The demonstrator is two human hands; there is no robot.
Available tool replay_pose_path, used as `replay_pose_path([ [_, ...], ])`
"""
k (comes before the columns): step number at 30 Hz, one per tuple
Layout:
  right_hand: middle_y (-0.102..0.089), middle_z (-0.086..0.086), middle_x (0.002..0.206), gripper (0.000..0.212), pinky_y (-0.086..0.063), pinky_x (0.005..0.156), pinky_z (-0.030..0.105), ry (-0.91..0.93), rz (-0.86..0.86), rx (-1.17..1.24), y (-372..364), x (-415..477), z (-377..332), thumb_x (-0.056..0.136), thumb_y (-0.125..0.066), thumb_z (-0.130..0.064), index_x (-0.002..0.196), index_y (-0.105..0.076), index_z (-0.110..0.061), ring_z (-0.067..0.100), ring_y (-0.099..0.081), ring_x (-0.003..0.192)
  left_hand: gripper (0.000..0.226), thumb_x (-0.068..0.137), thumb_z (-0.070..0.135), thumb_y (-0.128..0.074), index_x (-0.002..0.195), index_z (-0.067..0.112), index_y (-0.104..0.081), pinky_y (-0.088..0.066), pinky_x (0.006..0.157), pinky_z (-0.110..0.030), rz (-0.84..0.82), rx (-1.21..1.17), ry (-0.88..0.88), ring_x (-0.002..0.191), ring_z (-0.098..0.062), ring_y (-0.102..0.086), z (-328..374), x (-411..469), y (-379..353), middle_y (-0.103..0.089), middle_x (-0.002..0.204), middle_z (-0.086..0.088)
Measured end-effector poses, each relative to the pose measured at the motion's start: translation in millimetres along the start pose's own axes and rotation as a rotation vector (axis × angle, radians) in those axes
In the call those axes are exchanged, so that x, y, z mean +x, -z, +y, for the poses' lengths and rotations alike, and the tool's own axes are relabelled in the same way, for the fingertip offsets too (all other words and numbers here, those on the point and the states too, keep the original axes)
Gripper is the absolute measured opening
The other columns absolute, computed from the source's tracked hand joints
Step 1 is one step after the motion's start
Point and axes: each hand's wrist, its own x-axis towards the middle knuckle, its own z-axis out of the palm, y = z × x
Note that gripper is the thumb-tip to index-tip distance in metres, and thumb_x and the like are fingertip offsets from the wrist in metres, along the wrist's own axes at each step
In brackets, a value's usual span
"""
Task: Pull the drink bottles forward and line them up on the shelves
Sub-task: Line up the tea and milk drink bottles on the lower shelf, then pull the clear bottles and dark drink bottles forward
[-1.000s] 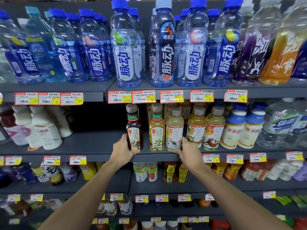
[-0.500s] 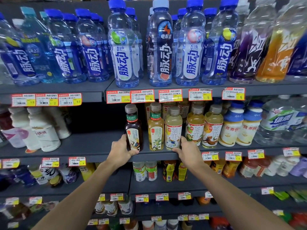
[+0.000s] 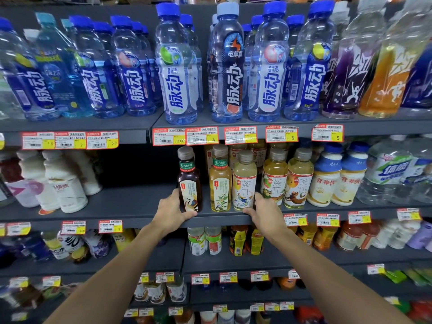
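Observation:
On the middle shelf (image 3: 131, 215) a dark brown tea bottle (image 3: 189, 181), a green-label yellow tea bottle (image 3: 219, 181) and a pale tea bottle (image 3: 244, 181) stand in a row at the front edge. My left hand (image 3: 171, 212) grips the base of the dark bottle, thumb under its front. My right hand (image 3: 264, 210) holds the base of the pale bottle from its right side, fingers curled round it. More tea bottles (image 3: 274, 176) stand to the right and behind.
Blue-capped sports drink bottles (image 3: 177, 66) fill the shelf above. White milk bottles (image 3: 63, 185) stand at the left of the middle shelf, with a bare stretch between them and the teas. Cream bottles (image 3: 325, 178) and large water bottles (image 3: 395, 171) sit to the right. Price tags line the shelf edges.
Both hands stay at the bases of the same bottles. The view has shifted only slightly.

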Motion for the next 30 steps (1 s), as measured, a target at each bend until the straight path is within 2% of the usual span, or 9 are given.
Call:
replay_pose_path([
  [8, -0.068, 0.01, 0.107, 0.04, -0.058, 0.082, 0.039, -0.012, 0.027, 0.007, -2.2, -4.2, -2.3, 0.094, -0.068, -0.038, 0.123, -0.054, -0.015, 0.028, -0.066, 0.099, 0.067, 0.079, 0.028, -0.082, 0.134, 0.017, -0.045, -0.05, 0.098, -0.035, 0.004, -0.071, -0.019, 0.112, -0.017, -0.061, 2.8, -7.2, -5.7, -0.065, 0.125, 0.0],
  [16, -0.067, 0.01, 0.104, 0.04, -0.058, 0.079, 0.039, -0.031, 0.046, 0.007, -1.7, -6.8, -2.6, 0.093, -0.067, -0.043, 0.118, -0.055, -0.014, 0.028, -0.066, 0.097, 0.073, 0.075, 0.028, -0.085, 0.133, 0.017, -0.043, -0.05, 0.099, -0.041, 0.036, -0.104, -0.001, 0.112, -0.019, -0.061, 4.8, -7.5, -7.9, -0.065, 0.124, 0.0],
  [19, -0.071, 0.005, 0.102, 0.047, -0.055, 0.073, 0.036, -0.039, 0.201, 0.009, -4.8, -16.6, -1.8, 0.095, -0.061, -0.047, 0.128, -0.054, -0.014, 0.026, -0.069, 0.093, 0.074, 0.068, 0.035, -0.087, 0.128, 0.019, -0.047, -0.048, 0.101, -0.043, 0.188, -0.103, -0.013, 0.114, -0.02, -0.06, 9.3, -15.1, -11.4, -0.064, 0.121, 0.0],
  [22, -0.067, -0.012, 0.085, 0.036, -0.049, 0.066, 0.027, 0.01, 0.461, 0.196, -12.0, -36.0, -1.5, 0.097, -0.058, -0.046, 0.123, -0.059, -0.021, 0.009, -0.064, 0.077, 0.08, 0.079, 0.048, -0.076, 0.139, 0.011, -0.04, -0.039, 0.106, -0.048, 0.416, -0.102, -0.021, 0.124, -0.026, -0.047, 10.3, -38.0, -26.1, -0.05, 0.133, -0.008],
  [24, -0.058, -0.017, 0.076, 0.021, -0.045, 0.061, 0.02, 0.091, 0.541, 0.32, -22.4, -51.1, -0.3, 0.097, -0.06, -0.04, 0.111, -0.06, -0.024, -0.001, -0.054, 0.067, 0.069, 0.088, 0.05, -0.065, 0.139, 0.011, -0.039, -0.041, 0.102, -0.047, 0.606, -0.224, -0.056, 0.116, -0.022, -0.046, 7.3, -59.2, -39.4, -0.044, 0.127, -0.004],
  [26, -0.055, -0.016, 0.071, 0.013, -0.041, 0.058, 0.013, 0.19, 0.545, 0.391, -36.9, -65.4, 2.9, 0.097, -0.061, -0.034, 0.105, -0.061, -0.025, -0.002, -0.053, 0.063, 0.047, 0.092, 0.046, -0.059, 0.128, 0.02, -0.043, -0.046, 0.093, -0.047, 0.712, -0.299, -0.091, 0.105, -0.021, -0.049, 3.9, -79.6, -55.0, -0.042, 0.116, 0.001],
  [28, -0.055, -0.016, 0.069, 0.008, -0.041, 0.056, 0.012, 0.274, 0.502, 0.438, -54.9, -76.5, 7.4, 0.097, -0.061, -0.032, 0.101, -0.062, -0.025, -0.002, -0.054, 0.061, 0.031, 0.092, 0.045, -0.056, 0.116, 0.03, -0.04, -0.048, 0.084, -0.046, 0.7, -0.308, -0.078, 0.096, -0.022, -0.05, 0.7, -95.7, -73.7, -0.042, 0.107, 0.001],
  [30, -0.055, -0.014, 0.07, 0.007, -0.041, 0.054, 0.014, 0.33, 0.428, 0.432, -74.2, -85.1, 12.3, 0.097, -0.061, -0.033, 0.099, -0.061, -0.026, 0.0, -0.055, 0.063, 0.024, 0.093, 0.043, -0.053, 0.108, 0.031, -0.04, -0.047, 0.081, -0.038, 0.655, -0.277, -0.069, 0.092, -0.016, -0.049, -5.3, -109.0, -92.7, -0.042, 0.102, 0.005],
])
